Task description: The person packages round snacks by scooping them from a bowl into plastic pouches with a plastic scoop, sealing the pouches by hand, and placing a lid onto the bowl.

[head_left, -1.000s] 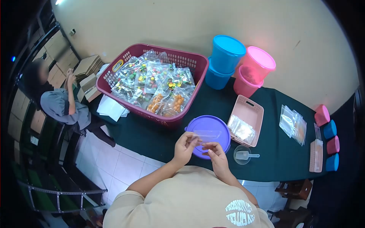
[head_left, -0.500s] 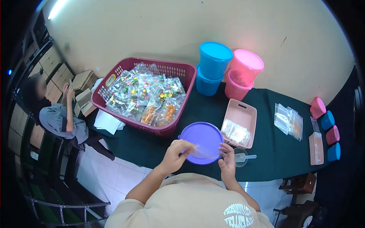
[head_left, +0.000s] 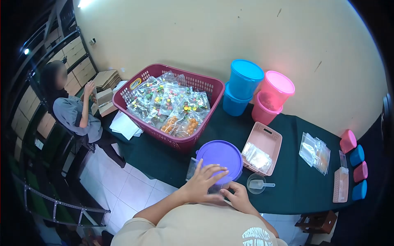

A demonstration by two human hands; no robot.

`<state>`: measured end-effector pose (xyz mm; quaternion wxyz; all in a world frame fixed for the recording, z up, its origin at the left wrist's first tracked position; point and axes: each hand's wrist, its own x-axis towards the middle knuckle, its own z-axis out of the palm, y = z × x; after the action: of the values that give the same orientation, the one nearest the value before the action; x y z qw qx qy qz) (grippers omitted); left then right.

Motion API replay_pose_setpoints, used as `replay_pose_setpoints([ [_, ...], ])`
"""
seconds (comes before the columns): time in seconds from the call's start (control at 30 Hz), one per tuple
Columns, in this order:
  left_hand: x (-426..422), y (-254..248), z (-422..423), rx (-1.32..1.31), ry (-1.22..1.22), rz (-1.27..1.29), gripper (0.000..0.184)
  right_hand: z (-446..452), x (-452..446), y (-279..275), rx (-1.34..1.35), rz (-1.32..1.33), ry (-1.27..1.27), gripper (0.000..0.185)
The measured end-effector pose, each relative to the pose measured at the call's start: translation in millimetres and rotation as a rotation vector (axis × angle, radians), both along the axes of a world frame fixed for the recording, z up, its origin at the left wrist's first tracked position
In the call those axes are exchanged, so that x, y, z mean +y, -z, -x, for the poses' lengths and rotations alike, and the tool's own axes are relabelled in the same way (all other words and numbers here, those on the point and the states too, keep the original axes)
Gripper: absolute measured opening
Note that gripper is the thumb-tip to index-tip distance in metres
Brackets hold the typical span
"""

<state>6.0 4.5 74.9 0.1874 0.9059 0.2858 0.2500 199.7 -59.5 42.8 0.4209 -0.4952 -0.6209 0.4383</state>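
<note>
A tub with a round purple lid (head_left: 223, 158) stands in front of me at the table's near edge. My left hand (head_left: 202, 180) is over the lid's near left part, fingers spread and partly blurred. Close by, my right hand (head_left: 238, 197) is closed at the near side of the lid, its fingertips pinching what looks like a clear plastic bag (head_left: 215, 189). That bag lies between both hands, and much of it is hidden. Another clear piece (head_left: 191, 169) shows left of the lid. To the right sits a clear bowl (head_left: 250, 188) with a white scoop (head_left: 261, 184).
A maroon basket (head_left: 172, 141) full of candy packets stands back left. Blue tubs (head_left: 242, 84) and pink tubs (head_left: 271, 100) are stacked behind. A pink tray (head_left: 274, 141) holds clear bags; more packets (head_left: 314, 152) lie farther right. A person (head_left: 78, 112) sits at the left.
My hands have come nearer my body, to the lid's near side. The left hand has gone from closed to spread, and the right has closed. The whole view has shifted slightly.
</note>
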Motion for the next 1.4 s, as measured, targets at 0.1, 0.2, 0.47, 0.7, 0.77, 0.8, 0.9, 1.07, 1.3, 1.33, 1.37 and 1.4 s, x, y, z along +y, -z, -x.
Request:
replay_pose_setpoints([
  [0.1, -6.8, 2.9, -3.1, 0.106, 0.106, 0.005, 0.114, -3.7, 0.4, 11.6, 0.168, 0.093, -0.016, 0.014],
  [0.2, -10.9, 8.9, -12.4, 0.137, 0.105, 0.073, 0.111, -0.7, -0.4, 10.7, 0.317, 0.228, -0.06, 0.016],
  [0.47, -9.6, 22.3, -18.7, -0.044, 0.094, 0.135, 0.1, -9.6, -5.2, 15.4, 0.622, 0.28, -0.195, 0.02],
  [0.7, -8.7, 25.6, -22.9, -0.051, 0.106, 0.149, 0.106, -12.9, -8.7, 26.7, 0.636, 0.348, -0.223, 0.027],
  [0.77, -7.8, 27.4, -23.2, -0.067, 0.119, 0.16, 0.107, -12.9, -9.0, 28.6, 0.692, 0.338, -0.251, 0.028],
  [0.8, -7.4, 28.7, -22.7, -0.061, 0.114, 0.157, 0.108, -12.8, -8.9, 31.6, 0.69, 0.337, -0.251, 0.028],
  [0.9, -6.0, 29.6, -19.6, -0.062, 0.101, 0.16, 0.108, -10.5, -6.6, 36.9, 0.709, 0.353, -0.254, 0.026],
  [1.07, -3.5, 27.9, -12.5, -0.028, 0.057, 0.148, 0.102, -3.4, -1.8, 35.8, 0.53, 0.288, -0.159, 0.018],
  [1.3, 3.3, 31.3, 0.1, -0.118, 0.004, -0.022, 0.086, 14.8, 9.1, 10.2, 0.146, 0.037, 0.056, 0.006],
  [1.33, 5.6, 33.3, 2.5, -0.155, 0.033, -0.056, 0.084, 17.6, 10.7, 5.7, 0.146, 0.037, 0.058, 0.006],
  [1.37, 7.3, 32.5, 3.9, -0.199, 0.005, -0.103, 0.079, 20.5, 12.6, 2.9, 0.094, 0.007, 0.076, 0.006],
  [1.4, 11.0, 34.5, 7.5, -0.198, 0.01, -0.105, 0.079, 23.5, 14.2, 1.0, 0.041, -0.023, 0.095, 0.006],
])
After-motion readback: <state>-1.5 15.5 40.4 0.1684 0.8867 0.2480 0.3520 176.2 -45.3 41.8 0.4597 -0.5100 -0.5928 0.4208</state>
